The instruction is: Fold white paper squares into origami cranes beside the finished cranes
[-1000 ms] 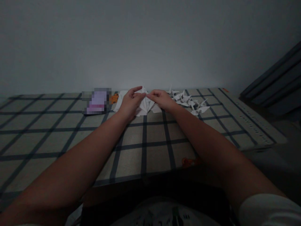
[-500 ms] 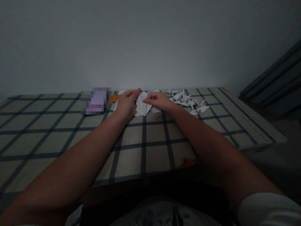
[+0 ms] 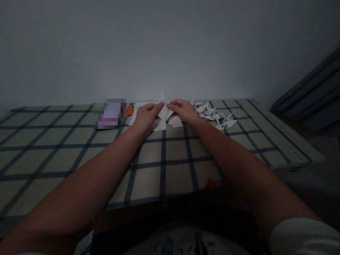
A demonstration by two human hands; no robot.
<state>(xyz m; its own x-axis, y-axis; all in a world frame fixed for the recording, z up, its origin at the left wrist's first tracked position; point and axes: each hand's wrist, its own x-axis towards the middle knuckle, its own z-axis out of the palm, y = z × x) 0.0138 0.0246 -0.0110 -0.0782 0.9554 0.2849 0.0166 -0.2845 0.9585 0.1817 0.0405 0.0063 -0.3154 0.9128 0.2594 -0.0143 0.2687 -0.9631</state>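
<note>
A folded white paper [image 3: 165,112], with a narrow point standing up at its top, is held between both hands above the table. My left hand [image 3: 147,116] pinches its left side, thumb on the near face. On the right side, my right hand [image 3: 183,110] grips it between thumb and fingers. White paper sheets [image 3: 159,125] lie beneath and beside the hands, partly covered by them. Just right of my right hand rests a cluster of several folded paper cranes [image 3: 212,115].
A checked cloth [image 3: 148,156] covers the table, which meets a plain wall [image 3: 170,46]. To the left lies a blurred phone-like purple object [image 3: 110,115], with an orange patch [image 3: 129,111] beside it. Another orange item [image 3: 212,182] sits near the front edge. Grey drapery [image 3: 313,85] hangs at right.
The folded paper has been raised and turned so a narrow point now sticks up. My right hand has moved slightly up and now grips its right side.
</note>
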